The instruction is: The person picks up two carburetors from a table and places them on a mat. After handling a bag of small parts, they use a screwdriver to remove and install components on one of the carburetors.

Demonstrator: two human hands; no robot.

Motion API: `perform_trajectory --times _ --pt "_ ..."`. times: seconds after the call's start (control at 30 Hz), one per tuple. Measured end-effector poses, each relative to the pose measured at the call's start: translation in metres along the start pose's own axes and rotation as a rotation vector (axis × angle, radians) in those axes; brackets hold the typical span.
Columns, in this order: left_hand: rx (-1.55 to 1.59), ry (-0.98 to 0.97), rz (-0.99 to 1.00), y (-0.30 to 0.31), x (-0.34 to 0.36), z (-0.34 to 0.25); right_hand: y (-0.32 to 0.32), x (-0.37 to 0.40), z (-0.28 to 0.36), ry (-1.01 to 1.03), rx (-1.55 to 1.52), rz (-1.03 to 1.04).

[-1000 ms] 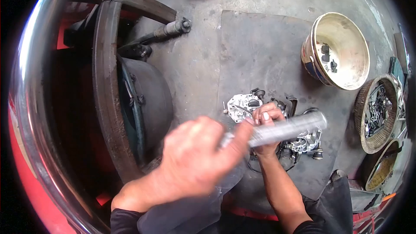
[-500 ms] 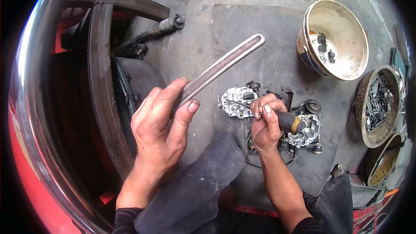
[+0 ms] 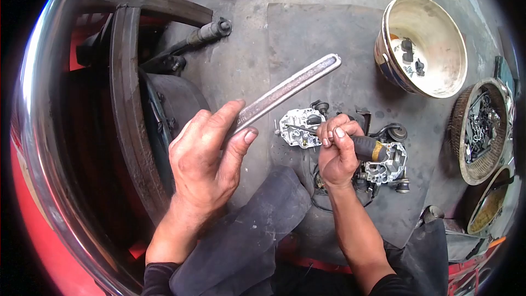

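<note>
My left hand (image 3: 205,159) is closed around one end of a metal wrench (image 3: 296,85). Its long grey handle, with raised edges and stamped letters, slants up to the right; the gripped end is hidden in my palm. In my right hand (image 3: 339,153) is a screwdriver with a dark, yellow-banded handle (image 3: 370,148). Its thin shaft points left, over a silver carburetor-like metal casting (image 3: 301,127); whether the tip touches cannot be made out. A second such casting (image 3: 390,164) lies just right of that hand, with hoses and round dark fittings around both.
On the right stand a white bucket (image 3: 449,66) with small dark parts inside, and a round basket (image 3: 463,148) of loose hardware. A dark mat (image 3: 329,27) covers the floor. Metal frame bars (image 3: 126,77) and a chrome rim (image 3: 41,93) rise at the left.
The wrench in my left hand has shifted slightly right and down, its far end lower. My right hand keeps the screwdriver over the casting, moved only a little.
</note>
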State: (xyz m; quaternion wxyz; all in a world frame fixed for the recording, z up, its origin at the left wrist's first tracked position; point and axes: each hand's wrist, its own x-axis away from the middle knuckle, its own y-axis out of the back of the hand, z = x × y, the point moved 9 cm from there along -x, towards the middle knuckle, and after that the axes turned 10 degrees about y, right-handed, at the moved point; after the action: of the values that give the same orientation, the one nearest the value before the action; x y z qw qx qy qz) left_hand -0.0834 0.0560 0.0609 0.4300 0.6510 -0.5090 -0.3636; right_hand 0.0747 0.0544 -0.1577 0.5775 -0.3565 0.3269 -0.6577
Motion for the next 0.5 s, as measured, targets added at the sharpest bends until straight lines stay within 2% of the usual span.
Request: perform_trajectory --times 0.5 --pt "-0.014 0.007 0.019 -0.0062 -0.0018 0.0009 0.0029 -0.005 -0.0021 -0.012 -0.031 -0.026"
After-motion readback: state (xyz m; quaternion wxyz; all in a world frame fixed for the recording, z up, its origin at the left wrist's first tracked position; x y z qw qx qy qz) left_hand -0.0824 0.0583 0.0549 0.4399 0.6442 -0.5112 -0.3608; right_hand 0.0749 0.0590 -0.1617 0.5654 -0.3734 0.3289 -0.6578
